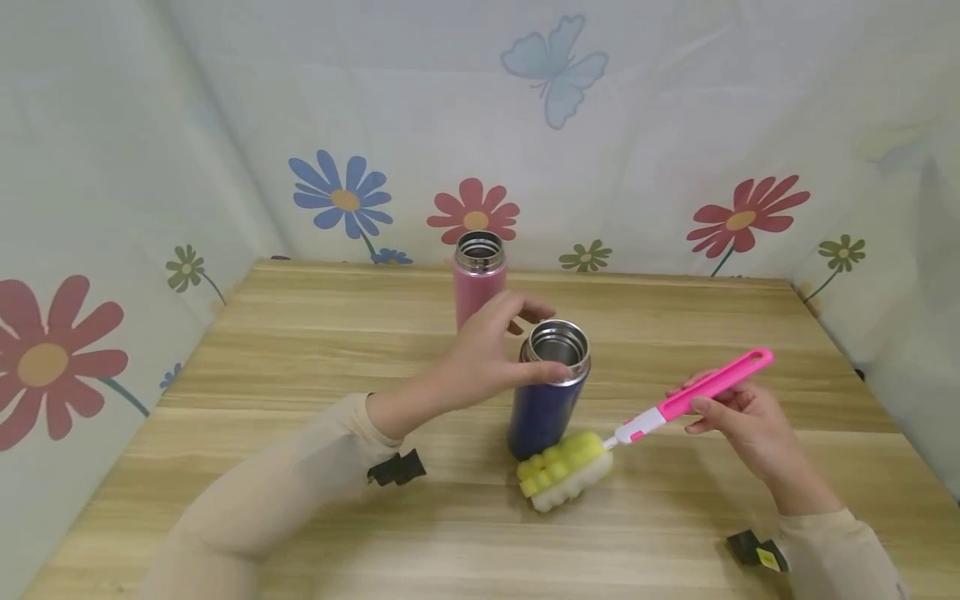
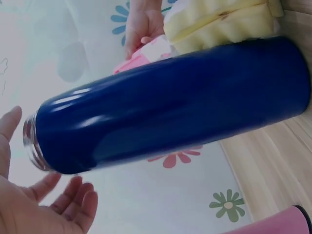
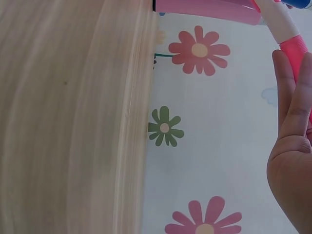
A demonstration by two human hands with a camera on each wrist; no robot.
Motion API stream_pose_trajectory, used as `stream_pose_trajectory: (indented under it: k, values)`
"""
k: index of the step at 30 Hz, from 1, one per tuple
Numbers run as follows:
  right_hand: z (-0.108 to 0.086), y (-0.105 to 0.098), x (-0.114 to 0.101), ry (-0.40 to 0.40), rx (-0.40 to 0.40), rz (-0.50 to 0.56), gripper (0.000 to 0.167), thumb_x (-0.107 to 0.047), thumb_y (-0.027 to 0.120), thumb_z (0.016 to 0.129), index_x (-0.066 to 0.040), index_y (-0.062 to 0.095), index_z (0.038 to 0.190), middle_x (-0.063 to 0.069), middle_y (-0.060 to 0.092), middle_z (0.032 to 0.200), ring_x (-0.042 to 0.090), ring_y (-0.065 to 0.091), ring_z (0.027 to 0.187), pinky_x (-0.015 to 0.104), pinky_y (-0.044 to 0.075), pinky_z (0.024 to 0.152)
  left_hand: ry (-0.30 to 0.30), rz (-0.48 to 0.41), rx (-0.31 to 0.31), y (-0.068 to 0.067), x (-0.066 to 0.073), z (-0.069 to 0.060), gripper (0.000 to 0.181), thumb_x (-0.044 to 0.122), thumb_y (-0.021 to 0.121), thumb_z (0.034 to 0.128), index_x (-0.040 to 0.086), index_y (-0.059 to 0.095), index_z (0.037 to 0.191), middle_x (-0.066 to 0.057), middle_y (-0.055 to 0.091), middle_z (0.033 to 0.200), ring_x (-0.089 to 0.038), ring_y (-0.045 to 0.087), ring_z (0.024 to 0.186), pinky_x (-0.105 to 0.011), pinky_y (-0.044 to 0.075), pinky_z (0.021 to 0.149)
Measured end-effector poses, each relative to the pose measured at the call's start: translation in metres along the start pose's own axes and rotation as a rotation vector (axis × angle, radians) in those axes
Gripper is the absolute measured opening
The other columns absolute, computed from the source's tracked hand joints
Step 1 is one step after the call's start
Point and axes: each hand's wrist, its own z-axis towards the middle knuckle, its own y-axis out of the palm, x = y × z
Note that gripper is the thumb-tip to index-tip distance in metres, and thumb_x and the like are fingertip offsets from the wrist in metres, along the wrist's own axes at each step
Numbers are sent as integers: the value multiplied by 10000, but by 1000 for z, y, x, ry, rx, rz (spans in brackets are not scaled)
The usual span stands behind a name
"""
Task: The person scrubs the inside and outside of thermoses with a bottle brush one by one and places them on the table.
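Observation:
A dark blue bottle (image 1: 546, 412) stands uncapped, its steel mouth facing up. My left hand (image 1: 487, 346) is around its neck, thumb by the front of the rim and fingers behind; in the left wrist view this hand (image 2: 44, 195) is spread beside the neck of the bottle (image 2: 170, 107), with a gap at the thumb. Between thumb and fingers, my right hand (image 1: 750, 425) holds the pink handle (image 1: 712, 385) of a sponge brush. Its yellow and white sponge head (image 1: 566, 471) is low beside the bottle's base. The right wrist view shows the hand (image 3: 297, 146) along the handle.
An uncapped pink bottle (image 1: 478, 287) stands behind and left of the blue one. The wooden table (image 1: 360, 317) ends at a flower-printed cloth (image 1: 420, 100) at the back and sides. Dark straps hang near both wrists.

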Motion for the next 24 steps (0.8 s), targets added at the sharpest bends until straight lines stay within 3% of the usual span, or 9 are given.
stream_pose_trajectory:
  k: [6,11,15,20,24]
  values:
    - [0,0,0,-1,2,19,386,227,352,911,27,622,1103,93,720,1115,159,715,950,253,587,685,66,-97,-126,-12,-11,5,574,190,781,790,80,564,1310,-54,588,1308,-172,526,1183,-348,492,948]
    - [-2,0,-3,0,34,32,402,229,346,910,14,630,1095,93,725,1102,155,718,936,250,587,667,44,-249,-271,-19,-20,13,528,90,727,826,51,556,1324,-74,588,1336,-162,560,1177,-316,524,945]
    - [-4,0,-6,-16,60,35,380,214,363,917,25,640,1095,102,724,1100,159,716,928,242,586,650,24,-334,-348,-23,-26,18,539,44,713,828,10,533,1334,-103,552,1391,-217,592,1163,-314,542,920]
    - [-2,2,-15,-50,37,38,372,203,363,924,32,638,1107,103,719,1114,165,711,967,234,585,645,56,-364,-390,-24,-31,23,546,22,720,809,6,545,1326,-110,555,1380,-213,582,1157,-342,543,917]
    - [1,8,-22,-97,41,33,357,195,379,924,41,639,1115,116,718,1108,176,712,949,235,582,628,66,-362,-389,-24,-33,26,539,17,726,799,1,555,1309,-122,574,1349,-177,578,1151,-339,535,927]
